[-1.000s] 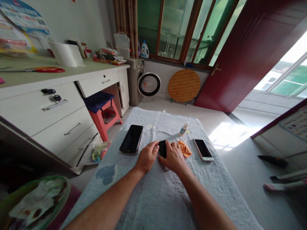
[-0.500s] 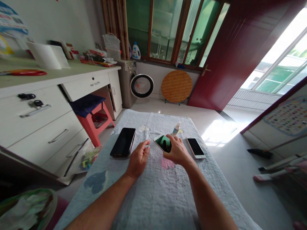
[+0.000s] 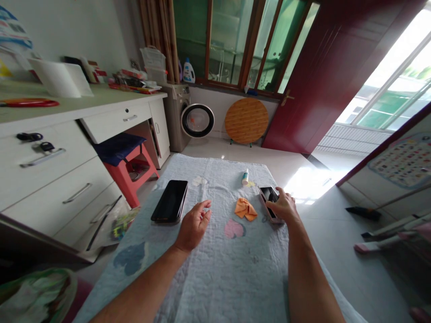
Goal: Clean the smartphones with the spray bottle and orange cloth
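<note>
At the right side of the cloth-covered table, my right hand (image 3: 285, 206) grips a smartphone (image 3: 268, 194) by its edges, thumb on one side and fingers on the other. The phone is at the spot of a second, white phone, which is mostly hidden; I cannot tell whether the two touch. My left hand (image 3: 194, 225) rests on the cloth with loosely bent fingers apart, holding nothing. Left of it lies a black phone (image 3: 170, 201), screen up, seemingly on top of another device. A crumpled orange cloth (image 3: 245, 209) lies between my hands, and a small spray bottle (image 3: 245, 177) stands behind it.
A pale blue quilted cover (image 3: 215, 278) spreads over the table. To the left are a white drawer desk (image 3: 50, 179) and a red stool (image 3: 134, 172) with a dark seat. Behind stand a washing machine with its door (image 3: 198, 121) open and a round wooden board (image 3: 247, 120).
My right hand has carried the phone from the middle to the right, over the white phone. The orange cloth is now uncovered. My left hand has stayed nearly still.
</note>
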`<state>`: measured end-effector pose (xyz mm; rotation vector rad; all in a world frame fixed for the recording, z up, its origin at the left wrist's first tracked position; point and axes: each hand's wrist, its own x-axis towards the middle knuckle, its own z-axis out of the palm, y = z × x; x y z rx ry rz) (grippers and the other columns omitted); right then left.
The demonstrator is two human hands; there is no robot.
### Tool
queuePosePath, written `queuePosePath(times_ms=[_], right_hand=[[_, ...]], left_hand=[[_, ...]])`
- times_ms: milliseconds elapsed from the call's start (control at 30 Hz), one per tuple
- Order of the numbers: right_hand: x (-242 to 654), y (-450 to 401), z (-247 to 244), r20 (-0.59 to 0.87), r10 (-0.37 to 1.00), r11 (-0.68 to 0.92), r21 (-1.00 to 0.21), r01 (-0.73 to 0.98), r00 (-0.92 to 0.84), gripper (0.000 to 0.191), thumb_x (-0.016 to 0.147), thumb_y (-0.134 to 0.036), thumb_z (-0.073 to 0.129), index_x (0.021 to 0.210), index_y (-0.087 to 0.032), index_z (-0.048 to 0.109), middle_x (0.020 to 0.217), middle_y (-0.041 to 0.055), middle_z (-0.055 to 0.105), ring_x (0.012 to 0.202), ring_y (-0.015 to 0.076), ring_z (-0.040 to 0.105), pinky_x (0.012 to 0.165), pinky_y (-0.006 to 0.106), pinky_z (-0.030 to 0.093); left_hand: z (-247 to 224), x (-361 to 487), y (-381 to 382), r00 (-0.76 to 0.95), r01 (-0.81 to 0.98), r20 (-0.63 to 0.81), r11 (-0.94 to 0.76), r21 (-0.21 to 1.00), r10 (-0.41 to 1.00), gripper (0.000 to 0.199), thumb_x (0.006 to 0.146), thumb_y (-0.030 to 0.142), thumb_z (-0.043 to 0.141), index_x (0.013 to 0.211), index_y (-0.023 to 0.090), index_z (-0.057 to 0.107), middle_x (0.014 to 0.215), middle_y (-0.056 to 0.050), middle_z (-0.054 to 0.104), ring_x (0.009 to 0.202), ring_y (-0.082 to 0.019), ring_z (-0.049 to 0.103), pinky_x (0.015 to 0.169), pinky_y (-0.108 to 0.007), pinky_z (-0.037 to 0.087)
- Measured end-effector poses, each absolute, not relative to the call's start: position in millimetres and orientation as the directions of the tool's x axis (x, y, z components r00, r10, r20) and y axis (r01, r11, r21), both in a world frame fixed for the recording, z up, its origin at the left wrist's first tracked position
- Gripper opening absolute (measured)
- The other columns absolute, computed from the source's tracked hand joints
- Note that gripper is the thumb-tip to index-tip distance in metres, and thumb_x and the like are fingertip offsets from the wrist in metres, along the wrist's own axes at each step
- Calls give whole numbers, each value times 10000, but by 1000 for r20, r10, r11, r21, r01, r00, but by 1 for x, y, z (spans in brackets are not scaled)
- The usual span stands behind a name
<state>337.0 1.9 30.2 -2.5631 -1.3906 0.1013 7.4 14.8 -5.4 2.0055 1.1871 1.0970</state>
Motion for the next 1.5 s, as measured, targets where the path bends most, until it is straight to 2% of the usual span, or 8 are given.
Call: queuePosePath(times_ms=[400, 967, 1133, 1267, 1333, 1400, 1500], right_hand=[[343, 3, 18, 23, 792, -588, -240, 773, 610, 792, 678, -480, 596, 1402, -220, 406, 1188, 159, 553, 1133, 344, 498, 869, 412, 418], [351, -3, 18, -84, 847, -532, -170, 830, 526, 828, 672, -482, 616, 1410, -190, 380, 1207, 179, 489, 1168, 380, 449, 864, 416, 401], [349, -4, 20, -82, 842, -538, -178, 824, 533, 794, 668, -479, 628, 1382, -204, 414, 1165, 162, 514, 1145, 364, 469, 850, 413, 406], [347, -6, 25, -31, 830, -553, -178, 814, 557, 818, 656, -568, 641, 1365, -213, 437, 1222, 175, 503, 1164, 373, 456, 884, 449, 390], [343, -1, 29, 47, 835, -529, -207, 823, 548, 816, 665, -601, 628, 1358, -208, 451, 1275, 175, 484, 1189, 373, 438, 918, 461, 376], [336, 10, 33, 127, 850, -464, -279, 841, 511, 733, 709, -568, 601, 1326, -189, 489, 1279, 159, 503, 1182, 337, 456, 941, 428, 376], [318, 41, 37, 162, 886, -330, -441, 835, 435, 500, 799, -446, 526, 1225, -187, 569, 1118, 93, 621, 1028, 229, 563, 886, 328, 419]], left_hand=[[-7, 8, 16, 278, 449, 367, -457, 767, 888, 319, 871, 276, 478, 1159, 185, 581, 1034, -61, 685, 722, -144, 625, 741, -293, 528], [-9, 8, 17, 298, 446, 349, -453, 772, 888, 323, 855, 255, 483, 1154, 186, 584, 1026, -61, 690, 696, -139, 618, 711, -287, 527], [-11, 8, 17, 295, 441, 352, -453, 775, 888, 320, 848, 251, 486, 1143, 191, 594, 1016, -59, 696, 686, -138, 620, 704, -285, 532], [-11, 9, 17, 298, 439, 344, -448, 779, 890, 307, 850, 242, 484, 1130, 195, 599, 1006, -54, 700, 692, -138, 627, 709, -284, 533], [-10, 9, 17, 304, 440, 334, -442, 782, 892, 301, 854, 233, 477, 1125, 193, 601, 1005, -53, 701, 698, -139, 631, 707, -282, 533], [-10, 9, 16, 310, 440, 326, -439, 784, 893, 303, 851, 221, 477, 1125, 187, 602, 1007, -56, 701, 703, -141, 633, 711, -284, 533], [-11, 10, 17, 318, 439, 321, -439, 784, 892, 304, 846, 216, 486, 1123, 187, 608, 1001, -60, 706, 715, -148, 639, 734, -294, 533]])
